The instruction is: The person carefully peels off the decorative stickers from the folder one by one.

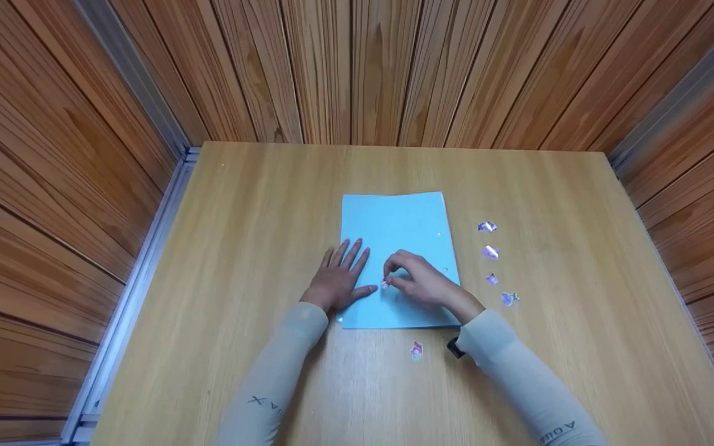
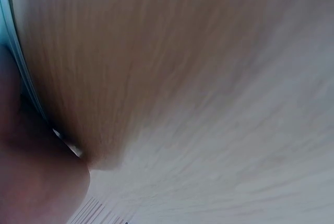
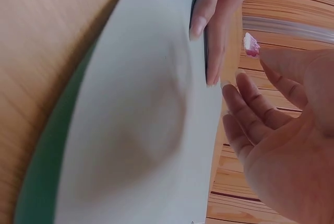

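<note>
A light blue booklet (image 1: 388,217) lies on the table in the head view; in the right wrist view it looks pale, with a green edge (image 3: 52,166). My left hand (image 1: 338,282) rests flat on its left side, fingers spread and thumb on the blue surface. Just right of that thumb, my right hand (image 1: 422,280) pinches a small pink and white sticker (image 3: 251,45) between thumb and forefinger, above the booklet. The other right fingers are loosely bent. In the left wrist view, only a blurred part of the left hand (image 2: 42,182) shows beside the booklet's edge.
Right of the booklet, several shiny purple and blue stickers (image 1: 490,252) lie in a rough column on the wooden table (image 1: 258,204). A pink and blue sticker (image 1: 416,351) lies below the booklet's near edge. Wood-panelled walls (image 1: 375,74) enclose the table's back and sides.
</note>
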Available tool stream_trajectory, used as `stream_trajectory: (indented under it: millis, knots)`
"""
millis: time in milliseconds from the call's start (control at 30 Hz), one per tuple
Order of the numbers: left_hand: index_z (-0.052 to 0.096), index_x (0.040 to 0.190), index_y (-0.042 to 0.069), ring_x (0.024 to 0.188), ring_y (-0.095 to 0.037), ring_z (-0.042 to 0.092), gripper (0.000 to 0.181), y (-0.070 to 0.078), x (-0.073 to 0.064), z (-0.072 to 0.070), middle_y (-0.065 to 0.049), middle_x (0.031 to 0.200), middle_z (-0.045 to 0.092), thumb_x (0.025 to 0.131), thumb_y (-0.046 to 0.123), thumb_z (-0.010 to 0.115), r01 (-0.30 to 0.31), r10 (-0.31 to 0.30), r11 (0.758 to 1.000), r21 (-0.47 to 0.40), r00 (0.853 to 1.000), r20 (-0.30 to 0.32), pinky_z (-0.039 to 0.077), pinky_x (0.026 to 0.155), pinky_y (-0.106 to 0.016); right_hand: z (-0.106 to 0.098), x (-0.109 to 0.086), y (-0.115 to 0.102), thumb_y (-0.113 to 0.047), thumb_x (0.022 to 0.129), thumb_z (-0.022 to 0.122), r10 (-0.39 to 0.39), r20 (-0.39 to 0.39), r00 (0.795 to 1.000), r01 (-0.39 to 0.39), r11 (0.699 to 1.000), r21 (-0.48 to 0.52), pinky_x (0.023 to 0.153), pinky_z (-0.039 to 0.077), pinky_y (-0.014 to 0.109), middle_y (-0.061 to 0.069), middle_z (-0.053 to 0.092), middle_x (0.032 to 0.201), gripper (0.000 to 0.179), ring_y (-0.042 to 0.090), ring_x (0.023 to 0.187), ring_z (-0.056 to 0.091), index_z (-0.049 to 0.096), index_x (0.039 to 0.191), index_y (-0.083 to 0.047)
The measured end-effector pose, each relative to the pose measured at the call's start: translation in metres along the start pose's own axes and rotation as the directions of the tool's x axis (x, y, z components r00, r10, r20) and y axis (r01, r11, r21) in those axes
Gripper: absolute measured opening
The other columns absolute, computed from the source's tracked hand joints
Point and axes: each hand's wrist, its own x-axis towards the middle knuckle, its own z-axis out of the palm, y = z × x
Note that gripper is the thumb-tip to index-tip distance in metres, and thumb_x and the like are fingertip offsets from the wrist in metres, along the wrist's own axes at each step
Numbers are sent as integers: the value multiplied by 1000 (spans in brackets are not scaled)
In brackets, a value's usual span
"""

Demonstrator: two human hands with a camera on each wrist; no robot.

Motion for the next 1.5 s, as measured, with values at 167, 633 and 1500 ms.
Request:
stream_trajectory:
  millis: [167,633,1500]
  knots:
    - [1,166,26,158,-28,-14,88,0,1,-2,1,172,-12,99,75,31,-1,1,1000,-15,1000,7,-6,125,-55,5,-9,-3,-11,102,63,-29,1,1000,29,998,47,103,48,53,2,64,110,6,29,113,61,68,103,-14]
    - [1,166,26,158,-28,-14,89,-3,1,2,0,172,-12,99,75,32,-10,10,1000,-14,1000,-14,-5,125,-54,26,-35,-13,-13,102,63,-67,67,995,63,996,65,102,49,51,0,63,113,12,24,115,61,67,112,-7]
    - [3,166,21,158,-30,-11,86,2,-6,-8,-4,173,-8,102,69,34,-16,17,999,-32,1000,8,-3,126,-54,71,-49,-22,-21,99,68,-51,210,976,89,980,-178,97,42,42,-9,60,107,4,12,100,55,72,101,-21]
